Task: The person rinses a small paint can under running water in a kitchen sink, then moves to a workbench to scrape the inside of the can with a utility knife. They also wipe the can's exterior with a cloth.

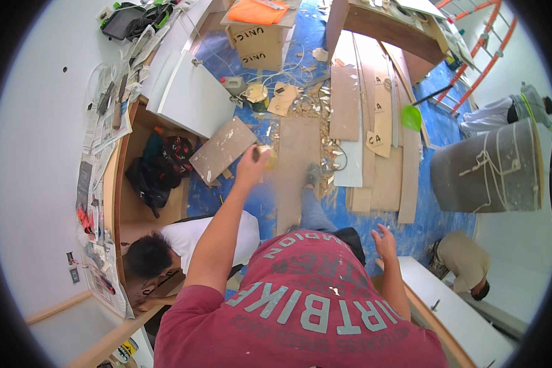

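My left hand (249, 169) reaches forward, its fingers closed round a small round yellowish thing (267, 157), blurred, perhaps a roll of tape. Below and beyond that hand, a long brown board (298, 165) stretches away from me. Just left of the hand a paint-splashed brown panel (223, 151) lies at a slant. My right hand (384, 241) is raised at my right side, fingers apart and holding nothing. Near it is a long white panel (451, 306) with a dark handle.
A person in white (221, 239) crouches at the open cabinet (173, 211) on my left. Another bends low at right (463, 260); a third is farther back (515, 110). Boards (383, 178), wood scraps, a grey drum (487, 168) and an orange ladder (494, 30) stand about the blue-covered floor.
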The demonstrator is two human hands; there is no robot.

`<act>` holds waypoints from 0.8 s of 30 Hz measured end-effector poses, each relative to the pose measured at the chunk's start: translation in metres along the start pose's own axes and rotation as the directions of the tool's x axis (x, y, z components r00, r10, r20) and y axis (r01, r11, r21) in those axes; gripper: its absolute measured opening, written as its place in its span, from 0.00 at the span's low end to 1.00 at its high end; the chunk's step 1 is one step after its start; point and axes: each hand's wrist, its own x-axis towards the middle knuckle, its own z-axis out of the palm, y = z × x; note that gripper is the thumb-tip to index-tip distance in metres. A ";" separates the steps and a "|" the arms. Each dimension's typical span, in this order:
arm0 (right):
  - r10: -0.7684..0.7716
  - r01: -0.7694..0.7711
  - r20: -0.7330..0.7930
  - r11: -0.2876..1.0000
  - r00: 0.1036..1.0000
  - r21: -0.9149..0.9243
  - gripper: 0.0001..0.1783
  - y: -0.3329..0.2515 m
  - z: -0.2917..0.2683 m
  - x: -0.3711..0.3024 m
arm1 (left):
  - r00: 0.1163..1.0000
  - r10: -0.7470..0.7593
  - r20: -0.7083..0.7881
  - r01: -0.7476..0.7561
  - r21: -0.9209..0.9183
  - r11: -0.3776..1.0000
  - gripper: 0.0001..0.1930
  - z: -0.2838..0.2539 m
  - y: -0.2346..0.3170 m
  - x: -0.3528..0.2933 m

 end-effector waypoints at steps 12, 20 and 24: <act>-0.378 0.379 0.022 0.923 0.925 -0.069 0.31 -0.164 -0.060 0.329 | 0.882 -0.406 -0.237 0.227 -0.540 0.810 0.35 -0.060 0.062 0.116; -0.358 0.358 0.017 0.932 0.934 -0.050 0.29 -0.271 -0.093 0.466 | 0.881 -0.416 -0.227 0.211 -0.598 0.773 0.33 -0.035 0.135 0.221; -0.377 0.383 0.071 0.914 0.924 -0.131 0.30 -0.284 -0.075 0.501 | 0.905 -0.392 -0.168 0.200 -0.644 0.738 0.33 -0.028 0.147 0.308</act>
